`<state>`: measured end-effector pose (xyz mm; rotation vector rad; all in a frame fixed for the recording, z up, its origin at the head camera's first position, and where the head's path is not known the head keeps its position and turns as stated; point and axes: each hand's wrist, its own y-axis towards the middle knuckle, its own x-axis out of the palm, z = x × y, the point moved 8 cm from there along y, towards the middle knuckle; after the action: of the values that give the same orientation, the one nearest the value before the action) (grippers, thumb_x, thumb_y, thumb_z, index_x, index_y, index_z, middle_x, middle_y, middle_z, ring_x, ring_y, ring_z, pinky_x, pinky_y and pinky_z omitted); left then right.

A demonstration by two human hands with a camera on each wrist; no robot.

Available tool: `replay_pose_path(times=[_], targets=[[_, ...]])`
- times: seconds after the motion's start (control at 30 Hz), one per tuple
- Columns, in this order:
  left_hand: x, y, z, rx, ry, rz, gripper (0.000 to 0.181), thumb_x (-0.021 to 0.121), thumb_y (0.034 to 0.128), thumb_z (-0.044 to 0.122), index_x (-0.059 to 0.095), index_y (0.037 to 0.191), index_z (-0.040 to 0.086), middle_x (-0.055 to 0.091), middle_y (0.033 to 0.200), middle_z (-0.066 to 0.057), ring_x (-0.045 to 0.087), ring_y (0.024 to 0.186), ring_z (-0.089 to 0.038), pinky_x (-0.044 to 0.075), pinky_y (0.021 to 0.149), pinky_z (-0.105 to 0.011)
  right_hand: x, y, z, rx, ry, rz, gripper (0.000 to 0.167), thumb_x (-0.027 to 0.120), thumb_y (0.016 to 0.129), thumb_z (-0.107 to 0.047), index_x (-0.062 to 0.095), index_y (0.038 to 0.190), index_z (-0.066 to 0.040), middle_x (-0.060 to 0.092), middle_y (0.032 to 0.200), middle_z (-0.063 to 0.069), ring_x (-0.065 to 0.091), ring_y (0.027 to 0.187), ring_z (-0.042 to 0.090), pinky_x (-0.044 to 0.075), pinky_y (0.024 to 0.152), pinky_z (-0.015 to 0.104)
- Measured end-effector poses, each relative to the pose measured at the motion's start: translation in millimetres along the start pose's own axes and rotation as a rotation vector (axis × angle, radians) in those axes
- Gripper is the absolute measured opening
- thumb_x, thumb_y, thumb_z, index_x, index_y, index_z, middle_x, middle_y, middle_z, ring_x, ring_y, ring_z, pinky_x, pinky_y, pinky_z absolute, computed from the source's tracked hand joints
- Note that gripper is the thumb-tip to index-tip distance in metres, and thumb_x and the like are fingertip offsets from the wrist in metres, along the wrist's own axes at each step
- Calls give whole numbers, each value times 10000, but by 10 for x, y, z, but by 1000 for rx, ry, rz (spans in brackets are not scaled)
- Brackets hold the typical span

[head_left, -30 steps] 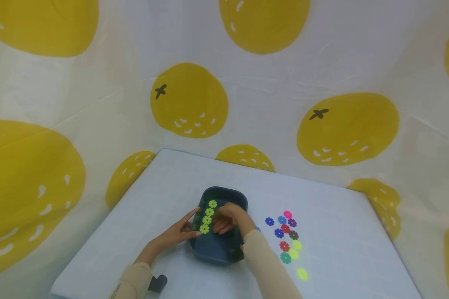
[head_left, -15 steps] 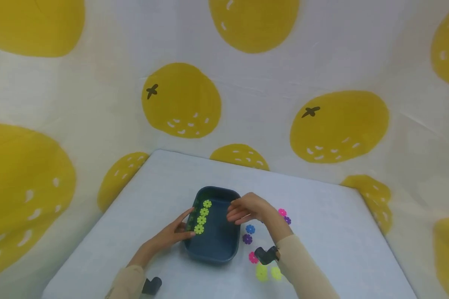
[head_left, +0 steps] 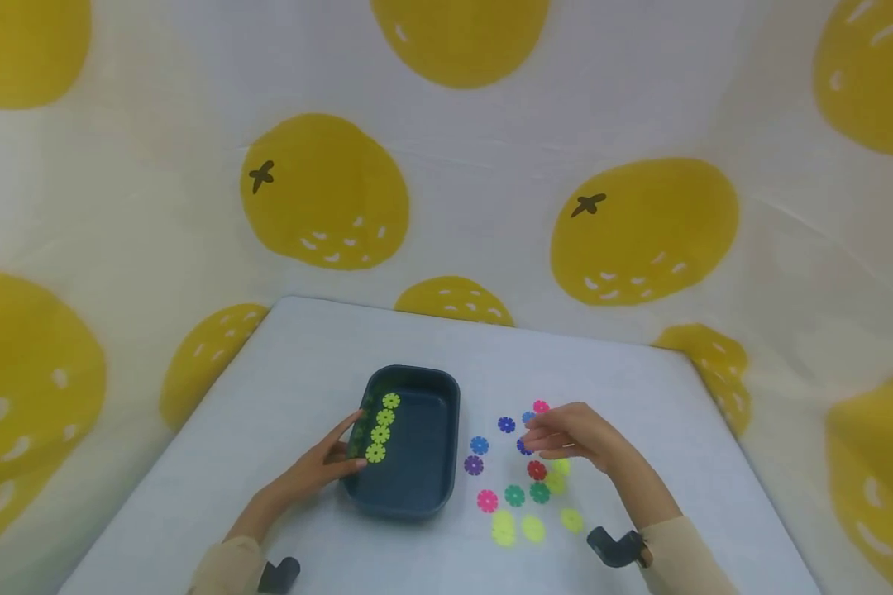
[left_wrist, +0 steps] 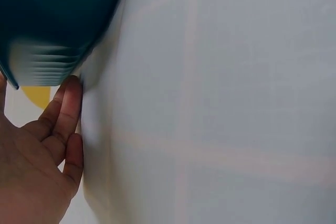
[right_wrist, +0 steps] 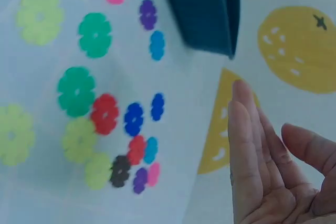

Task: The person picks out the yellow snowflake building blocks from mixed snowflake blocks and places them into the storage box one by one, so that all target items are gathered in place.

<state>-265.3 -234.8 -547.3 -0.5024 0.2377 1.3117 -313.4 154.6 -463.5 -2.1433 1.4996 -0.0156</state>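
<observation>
Tray [head_left: 417, 471]: dark blue, on the left part of the white table [head_left: 327, 330]. Inside, four yellow-green discs [head_left: 380, 435] lie in a line along its left side.

Left hand [head_left: 316, 469]: grasping the tray's left wall, thumb and forefinger at the rim, other fingers against the outside. The tray's body conceals part of this grip; the left wrist view cuts off both tray and thumb.

Right hand [head_left: 576, 431]: released, fingers extended together, thumb apart in the right wrist view. It hovers to the right of the tray, over the far portion of the loose discs [head_left: 537, 470]. These are notched and of mixed colours, scattered over the table, some overlapping.

Concealment: the right fingertips partly cover a dark blue disc [head_left: 522, 449]. A dark grey disc [right_wrist: 120, 171], plain in the right wrist view, cannot be made out from the head. That wrist view is soft, its outermost discs cropped at the frame edge.

Both sleeves [head_left: 688, 558] run out of frame at the near edge; the left wrist's black device [head_left: 279, 576] is largely obscured by its sleeve.
</observation>
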Motion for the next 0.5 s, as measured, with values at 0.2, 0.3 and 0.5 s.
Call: replay_pose_path(times=[0.2,0.3,0.5], targets=[[-7,-12,-27,-5,-5,-14,810,702,916,401,201,1551,458,454,1463,-232,524,1276,-350,484,991,-559,-217,-109,537,56,-5,97,420,588,990,-290,643,1228,52,743,1064,162,736,963,289,598,825,370],[8,2,-26,-1,-10,-21,812,700,916,408,196,1552,459,446,1473,-232,521,1282,-350,479,999,-561,-210,-165,723,76,-29,95,448,600,980,-328,641,1235,38,741,1066,157,735,948,280,600,818,377],[12,10,-31,-14,5,-17,813,687,922,426,177,1554,467,357,1547,-231,470,1332,-383,465,1018,-568,-83,-268,944,115,-59,84,424,677,929,-337,674,1201,-12,749,1028,131,728,911,266,605,775,381]])
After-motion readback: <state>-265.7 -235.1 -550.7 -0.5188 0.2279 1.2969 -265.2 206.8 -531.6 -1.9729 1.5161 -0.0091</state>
